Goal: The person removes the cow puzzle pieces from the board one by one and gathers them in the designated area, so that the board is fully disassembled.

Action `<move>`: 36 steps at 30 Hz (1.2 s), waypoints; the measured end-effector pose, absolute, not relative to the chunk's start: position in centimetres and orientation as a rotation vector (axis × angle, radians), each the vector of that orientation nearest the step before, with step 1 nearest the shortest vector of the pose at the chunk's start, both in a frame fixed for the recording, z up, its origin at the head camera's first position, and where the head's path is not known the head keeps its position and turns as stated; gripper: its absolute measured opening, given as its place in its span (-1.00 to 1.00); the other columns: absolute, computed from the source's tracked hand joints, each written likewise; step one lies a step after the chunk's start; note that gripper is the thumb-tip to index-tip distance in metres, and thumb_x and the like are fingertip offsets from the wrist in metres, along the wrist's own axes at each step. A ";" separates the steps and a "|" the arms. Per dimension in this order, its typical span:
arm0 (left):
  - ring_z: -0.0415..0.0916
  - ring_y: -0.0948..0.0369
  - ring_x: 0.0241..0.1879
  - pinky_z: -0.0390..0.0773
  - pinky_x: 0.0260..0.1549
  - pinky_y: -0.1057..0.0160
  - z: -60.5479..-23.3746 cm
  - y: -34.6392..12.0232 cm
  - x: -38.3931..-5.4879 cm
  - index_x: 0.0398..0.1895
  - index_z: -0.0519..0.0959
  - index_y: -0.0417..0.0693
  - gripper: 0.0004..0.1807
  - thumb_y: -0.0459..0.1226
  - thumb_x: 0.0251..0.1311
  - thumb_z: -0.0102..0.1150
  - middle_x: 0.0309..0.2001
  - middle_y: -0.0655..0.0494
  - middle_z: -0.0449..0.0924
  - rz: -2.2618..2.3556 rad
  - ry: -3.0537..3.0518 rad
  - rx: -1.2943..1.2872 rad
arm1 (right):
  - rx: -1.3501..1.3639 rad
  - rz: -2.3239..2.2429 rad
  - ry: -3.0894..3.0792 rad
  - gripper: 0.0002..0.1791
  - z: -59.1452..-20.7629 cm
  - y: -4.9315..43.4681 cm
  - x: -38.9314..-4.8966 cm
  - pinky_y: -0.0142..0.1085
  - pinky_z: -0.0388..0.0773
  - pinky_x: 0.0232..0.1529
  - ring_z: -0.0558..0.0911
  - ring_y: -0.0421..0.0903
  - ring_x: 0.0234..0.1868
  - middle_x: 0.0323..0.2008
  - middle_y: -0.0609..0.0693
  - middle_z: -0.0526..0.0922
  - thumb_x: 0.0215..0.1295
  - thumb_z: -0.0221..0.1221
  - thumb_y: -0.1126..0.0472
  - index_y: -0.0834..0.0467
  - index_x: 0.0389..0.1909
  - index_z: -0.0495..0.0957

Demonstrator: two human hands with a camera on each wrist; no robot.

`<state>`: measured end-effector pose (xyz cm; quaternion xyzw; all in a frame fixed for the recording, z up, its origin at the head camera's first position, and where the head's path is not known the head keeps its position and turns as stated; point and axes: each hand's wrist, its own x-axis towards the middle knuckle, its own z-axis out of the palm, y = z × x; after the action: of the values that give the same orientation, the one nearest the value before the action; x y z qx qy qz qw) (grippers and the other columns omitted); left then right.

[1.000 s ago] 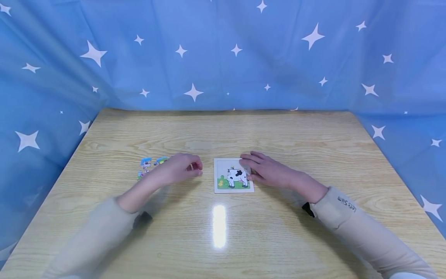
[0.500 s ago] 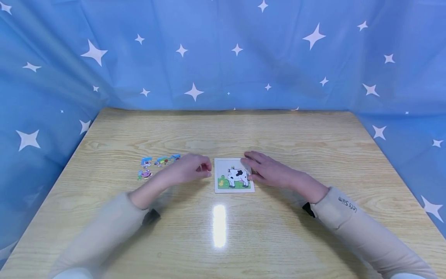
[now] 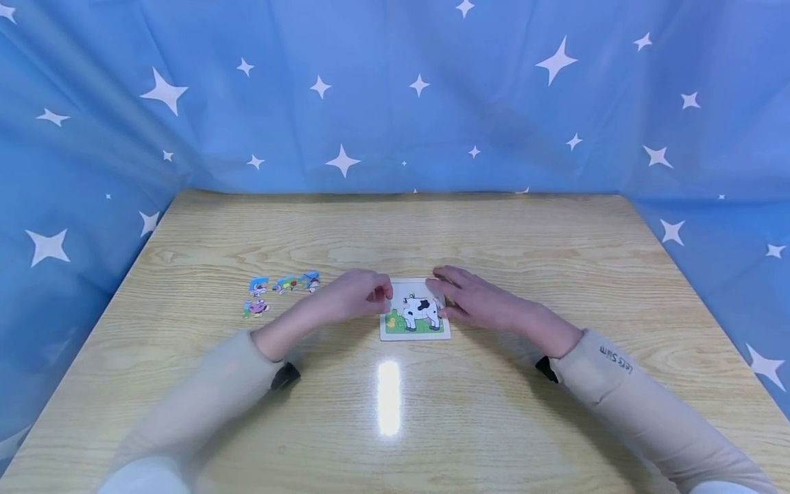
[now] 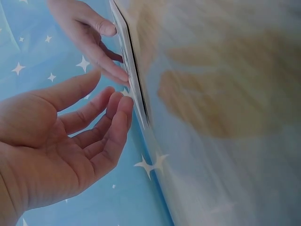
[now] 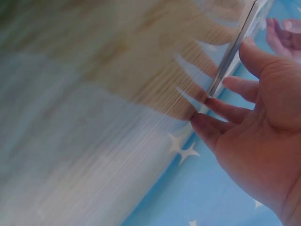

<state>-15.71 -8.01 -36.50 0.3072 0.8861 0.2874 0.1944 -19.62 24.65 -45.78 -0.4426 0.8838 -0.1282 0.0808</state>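
Observation:
A square, white-rimmed puzzle board lies mid-table, with green lower pieces and a black-and-white cow set in it. Its upper part is bare. My left hand hovers over the board's left side, fingers loosely curved; in the left wrist view the thumb stands apart from the fingertips, and nothing shows between them. At the board's right side rests my right hand, thumb and fingertips touching its edge and top. The right wrist view shows the board edge-on beside those fingers.
Several loose puzzle pieces lie left of the board, among them a blue-topped piece, a piece with a purple figure and a blue piece. A blue curtain with white stars hangs behind the wooden table.
My left hand has moved right, from beside the loose pieces to above the board's left side, uncovering the pieces. The right hand has stayed at the board's right edge.

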 end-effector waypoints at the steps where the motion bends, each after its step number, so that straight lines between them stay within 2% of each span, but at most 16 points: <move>1: 0.48 0.19 -0.25 0.53 -0.15 0.26 -36.5 -7.8 -15.8 -0.04 0.67 -0.20 -0.89 -0.38 0.47 0.38 -0.27 0.08 0.64 0.800 2.485 0.860 | -1.322 -0.373 2.645 -0.24 -45.8 24.7 -19.6 0.24 0.30 0.57 0.19 0.30 0.69 0.68 0.30 0.20 0.73 0.15 -0.12 0.13 0.74 0.23; 7: 0.52 0.19 -0.24 0.56 -0.12 0.26 -36.6 -6.6 -16.2 -0.01 0.67 -0.19 -0.83 -0.35 0.44 0.45 -0.19 0.05 0.69 0.721 2.500 0.896 | -1.344 -0.370 2.650 -0.25 -46.0 24.6 -19.8 0.24 0.33 0.55 0.22 0.30 0.68 0.67 0.30 0.23 0.70 0.20 -0.08 0.13 0.72 0.25; 13: 0.47 0.19 -0.25 0.54 -0.11 0.25 -36.9 -5.8 -16.6 0.02 0.67 -0.20 -0.79 -0.35 0.43 0.47 -0.14 0.01 0.65 0.670 2.503 0.917 | -1.347 -0.348 2.660 -0.24 -46.1 24.6 -19.8 0.23 0.33 0.55 0.24 0.30 0.67 0.67 0.30 0.24 0.69 0.23 -0.07 0.15 0.72 0.27; 19: 0.48 0.16 -0.21 0.55 -0.11 0.23 -36.7 -5.1 -16.8 0.13 0.68 -0.19 -0.70 -0.32 0.42 0.48 -0.07 0.00 0.63 0.646 2.505 0.872 | -1.334 -0.324 2.663 -0.24 -46.1 24.6 -19.8 0.20 0.33 0.56 0.23 0.28 0.68 0.68 0.28 0.23 0.69 0.22 -0.08 0.15 0.72 0.28; 24: 0.50 0.13 -0.09 0.56 -0.03 0.19 -36.8 -4.3 -16.9 0.23 0.68 -0.17 -0.60 -0.29 0.40 0.52 0.01 -0.01 0.60 0.596 2.517 0.852 | -1.328 -0.328 2.655 -0.24 -46.1 24.7 -19.8 0.21 0.33 0.56 0.23 0.27 0.69 0.68 0.27 0.22 0.70 0.21 -0.08 0.13 0.72 0.27; 32: 0.45 0.18 -0.17 0.51 -0.15 0.28 -37.1 -3.8 -17.0 0.25 0.68 -0.19 -0.53 -0.33 0.31 0.58 -0.04 0.02 0.55 0.614 2.482 0.844 | -1.345 -0.361 2.647 -0.25 -45.6 24.5 -19.6 0.23 0.34 0.54 0.23 0.30 0.68 0.67 0.29 0.23 0.72 0.17 -0.11 0.15 0.72 0.27; 36: 0.48 0.16 -0.11 0.55 -0.06 0.24 -37.3 -3.7 -17.1 0.30 0.66 -0.20 -0.47 -0.33 0.28 0.61 0.04 -0.01 0.57 0.605 2.491 0.821 | -1.337 -0.380 2.638 -0.25 -45.5 24.5 -19.6 0.26 0.33 0.55 0.22 0.31 0.68 0.68 0.30 0.22 0.73 0.13 -0.14 0.17 0.72 0.27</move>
<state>-17.08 -3.67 -37.29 0.2974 0.9021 0.2192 0.2229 -19.56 24.49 -45.54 -0.4471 0.8819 -0.1269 0.0798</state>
